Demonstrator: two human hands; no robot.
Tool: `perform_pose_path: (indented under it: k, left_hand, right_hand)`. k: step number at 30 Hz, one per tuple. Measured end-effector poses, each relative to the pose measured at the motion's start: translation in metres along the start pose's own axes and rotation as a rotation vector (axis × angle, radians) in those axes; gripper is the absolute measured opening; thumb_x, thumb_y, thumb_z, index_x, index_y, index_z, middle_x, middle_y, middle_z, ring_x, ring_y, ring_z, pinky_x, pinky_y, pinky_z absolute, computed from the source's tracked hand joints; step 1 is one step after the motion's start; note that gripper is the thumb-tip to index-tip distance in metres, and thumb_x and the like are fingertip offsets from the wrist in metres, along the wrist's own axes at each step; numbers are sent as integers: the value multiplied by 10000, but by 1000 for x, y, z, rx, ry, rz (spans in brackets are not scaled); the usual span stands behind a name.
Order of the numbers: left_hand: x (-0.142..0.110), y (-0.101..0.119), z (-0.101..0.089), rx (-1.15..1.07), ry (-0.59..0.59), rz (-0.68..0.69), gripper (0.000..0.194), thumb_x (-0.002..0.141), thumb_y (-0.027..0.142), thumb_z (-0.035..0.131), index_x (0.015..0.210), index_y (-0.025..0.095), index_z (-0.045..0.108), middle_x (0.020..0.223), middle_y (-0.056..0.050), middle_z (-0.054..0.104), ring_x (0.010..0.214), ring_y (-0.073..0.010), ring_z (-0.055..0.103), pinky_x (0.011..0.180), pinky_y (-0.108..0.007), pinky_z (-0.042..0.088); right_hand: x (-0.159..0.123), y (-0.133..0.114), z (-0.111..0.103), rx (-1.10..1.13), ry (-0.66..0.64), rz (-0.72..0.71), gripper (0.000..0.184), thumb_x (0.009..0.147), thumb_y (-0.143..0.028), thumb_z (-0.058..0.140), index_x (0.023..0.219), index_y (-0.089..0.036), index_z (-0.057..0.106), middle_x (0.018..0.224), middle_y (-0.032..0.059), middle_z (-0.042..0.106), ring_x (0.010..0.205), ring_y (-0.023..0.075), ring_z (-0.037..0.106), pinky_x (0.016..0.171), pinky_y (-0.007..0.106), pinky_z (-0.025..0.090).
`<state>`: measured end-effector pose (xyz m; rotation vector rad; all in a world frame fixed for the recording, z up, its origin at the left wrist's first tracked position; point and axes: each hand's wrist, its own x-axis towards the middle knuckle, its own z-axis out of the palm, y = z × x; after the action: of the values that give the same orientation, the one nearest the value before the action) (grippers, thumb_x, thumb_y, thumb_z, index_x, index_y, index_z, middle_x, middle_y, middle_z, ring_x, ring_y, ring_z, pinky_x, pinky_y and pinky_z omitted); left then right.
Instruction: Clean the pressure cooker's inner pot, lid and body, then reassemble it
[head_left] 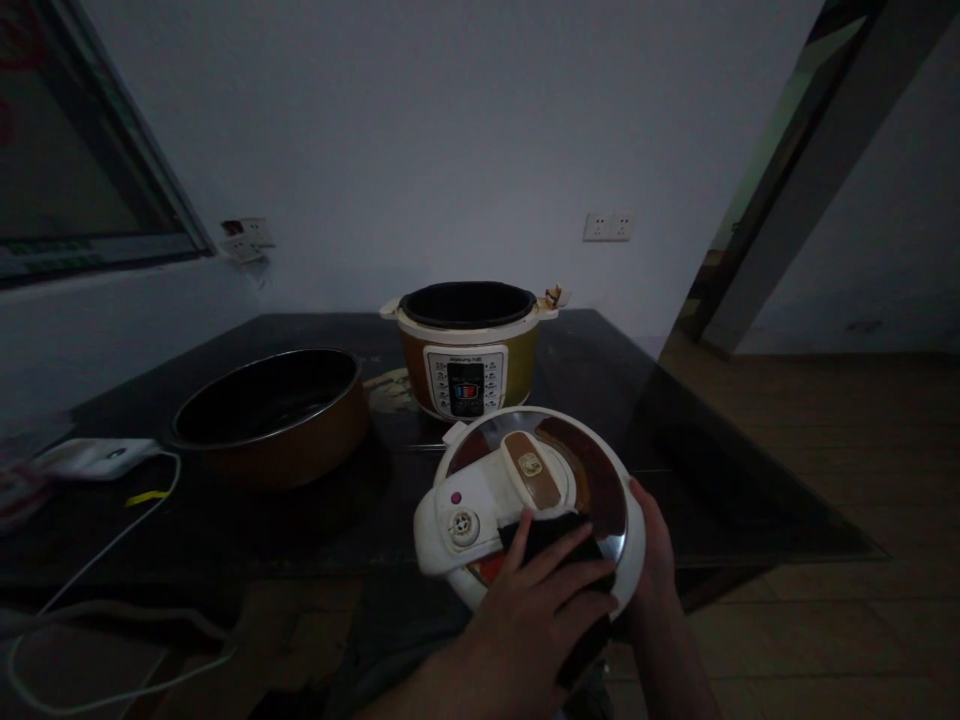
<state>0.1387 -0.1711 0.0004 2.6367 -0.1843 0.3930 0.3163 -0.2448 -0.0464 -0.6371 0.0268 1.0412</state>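
A round white and brown pressure cooker lid (525,480) is held tilted toward me, above the front edge of the dark table (337,510). My right hand (654,560) grips the lid's right rim. My left hand (536,610) lies on the lid's lower part and presses a dark cloth (555,535) against it, thumb and fingers around the cloth. Behind the lid stands the cooker's base (469,350), open on top with its control panel facing me.
A dark inner pot (274,415) sits on the table left of the base. A white device (94,458) with a white cable (112,545) lies at the far left. Wall sockets (609,227) are behind. Wooden floor (825,500) extends to the right.
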Motion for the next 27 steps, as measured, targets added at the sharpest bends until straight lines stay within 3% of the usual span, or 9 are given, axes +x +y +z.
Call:
perform_pose_path:
  k: [3,6,9,12,16,20,24,27]
  left_hand:
    - [-15,5,-31,-184,-52,-32,321,839,140,539,1124,260,626,1286,-31,617,1341,-219,405,1153,-561,28]
    - [-39,5,-60,-400,-72,-181,237,882,180,498,1019,263,673,1109,-11,710,1145,-180,598,1159,-453,191]
    - [-65,-7,-74,-543,105,-507,346,942,360,405,822,228,701,888,-34,736,945,-193,658,962,-357,454]
    - [-77,-23,-76,-594,298,-728,400,911,473,446,773,194,697,762,-40,703,811,-199,653,785,-304,518]
    - [-63,-32,-77,-596,394,-694,323,894,443,497,976,214,711,994,-42,718,1009,-226,633,947,-351,465]
    - [-40,-28,-73,-511,424,-610,415,888,380,521,1285,273,571,1366,-31,550,1304,-237,453,1128,-447,274]
    - [-25,-21,-57,-553,391,-559,551,875,347,537,1408,266,420,1459,-39,431,1372,-223,351,1151,-476,199]
    - [-21,-12,-46,-610,436,-541,596,863,334,551,1430,263,382,1462,-46,425,1393,-234,305,1146,-505,183]
  right_hand:
    - [-1,1,4,16,12,20,312,764,-378,560,916,-158,721,892,92,759,1026,274,666,959,447,484]
    - [-1,2,6,27,29,35,305,770,-370,556,915,-162,725,891,91,759,1031,273,663,961,448,481]
    - [-1,2,6,50,78,21,279,782,-331,544,913,-167,728,869,78,762,1012,263,671,956,443,487]
    - [-4,2,8,40,100,8,270,786,-322,544,900,-166,733,863,81,762,987,265,681,951,446,492]
    - [-12,-1,16,-40,68,-65,269,775,-361,572,885,-181,739,845,74,764,955,272,693,958,458,488]
    - [-22,-4,27,-45,134,-79,269,767,-383,566,822,-191,746,787,74,762,967,286,689,961,476,484]
    - [-30,-5,32,-94,76,-121,263,740,-384,584,822,-195,747,755,81,758,976,308,685,956,506,481]
    - [-40,-8,30,-140,40,-229,183,698,-342,645,790,-215,739,685,57,748,920,310,702,942,501,495]
